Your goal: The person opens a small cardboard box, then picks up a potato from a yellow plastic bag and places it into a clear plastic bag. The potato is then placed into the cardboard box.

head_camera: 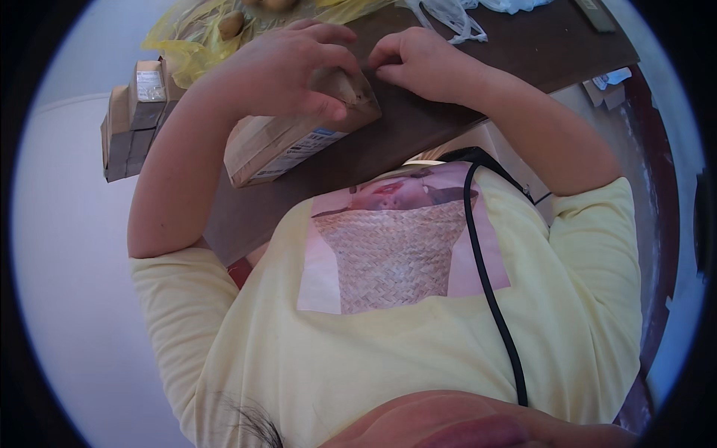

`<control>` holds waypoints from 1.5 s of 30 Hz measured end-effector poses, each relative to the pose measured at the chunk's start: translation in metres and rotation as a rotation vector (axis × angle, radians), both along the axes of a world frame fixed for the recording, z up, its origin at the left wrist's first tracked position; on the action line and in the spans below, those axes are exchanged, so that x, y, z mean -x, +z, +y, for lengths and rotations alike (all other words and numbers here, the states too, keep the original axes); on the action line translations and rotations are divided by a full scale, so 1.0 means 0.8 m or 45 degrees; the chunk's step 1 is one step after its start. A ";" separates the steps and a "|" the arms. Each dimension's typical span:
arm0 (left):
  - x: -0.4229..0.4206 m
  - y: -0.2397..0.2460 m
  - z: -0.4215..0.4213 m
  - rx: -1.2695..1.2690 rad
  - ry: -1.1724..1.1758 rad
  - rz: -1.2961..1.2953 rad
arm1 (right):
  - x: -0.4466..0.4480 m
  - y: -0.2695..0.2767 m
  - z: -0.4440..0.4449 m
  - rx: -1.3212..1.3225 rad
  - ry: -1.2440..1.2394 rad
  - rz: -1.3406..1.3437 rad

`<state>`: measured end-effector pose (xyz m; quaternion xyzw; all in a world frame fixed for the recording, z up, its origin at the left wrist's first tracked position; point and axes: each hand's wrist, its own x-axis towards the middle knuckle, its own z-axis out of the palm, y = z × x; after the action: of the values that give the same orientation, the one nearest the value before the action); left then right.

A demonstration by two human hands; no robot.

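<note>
A taped cardboard box (246, 154) with a printed label on its side lies on the dark brown table (313, 173). Over its top rests my left hand (297, 73), thumb on the near edge and fingers spread along the far end, gripping the box. My right hand (417, 64) is held just right of the box's end, its thumb and forefinger curled close to each other. Whether anything thin is pinched between those fingertips cannot be told. Clear tape shows on the end of the box near my left fingers.
Several cardboard boxes (120, 131) stand at the left edge. Behind my left hand lies a yellow plastic bag (196, 53) with potato-like roundish items (231, 24). White plastic bags (454, 19) lie at the far side. An open carton (608, 92) sits beyond the table's right edge.
</note>
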<state>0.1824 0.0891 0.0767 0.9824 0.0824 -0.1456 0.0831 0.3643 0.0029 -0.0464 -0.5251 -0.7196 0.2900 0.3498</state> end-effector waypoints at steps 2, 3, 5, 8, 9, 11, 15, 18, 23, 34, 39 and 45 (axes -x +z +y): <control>0.003 -0.006 0.003 0.028 0.042 0.086 | 0.006 -0.002 -0.002 0.099 -0.034 0.118; 0.003 -0.009 0.005 0.033 0.036 0.094 | 0.009 0.009 -0.006 0.291 -0.065 0.240; 0.003 -0.013 0.010 0.043 0.026 0.111 | 0.013 0.016 -0.007 0.553 -0.078 0.438; -0.001 -0.014 0.013 0.097 0.071 0.175 | 0.015 0.013 -0.007 0.705 -0.059 0.614; -0.003 -0.014 0.015 0.111 0.069 0.195 | 0.017 0.010 -0.005 0.717 -0.061 0.640; -0.007 -0.016 0.019 0.139 0.067 0.235 | 0.018 0.004 -0.001 0.715 -0.068 0.651; -0.029 -0.008 0.015 0.102 0.096 0.435 | 0.014 0.007 -0.005 0.689 -0.073 0.479; -0.043 -0.003 0.013 0.107 0.105 0.557 | 0.012 0.008 -0.013 0.565 -0.048 0.322; -0.037 0.004 0.016 0.287 0.059 0.491 | 0.010 -0.004 -0.019 0.176 0.014 0.129; 0.045 0.004 0.006 0.106 0.187 -0.338 | 0.020 -0.004 -0.011 0.756 -0.140 1.110; 0.057 -0.016 -0.010 0.139 0.121 -0.452 | 0.022 -0.001 0.000 0.874 -0.095 1.246; 0.056 -0.023 -0.011 0.098 0.032 -0.428 | 0.019 -0.014 0.010 0.928 0.021 1.252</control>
<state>0.1374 0.0803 0.0584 0.9879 0.0738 0.0187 0.1350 0.3489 0.0108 -0.0578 -0.4101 -0.3324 0.7284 0.4367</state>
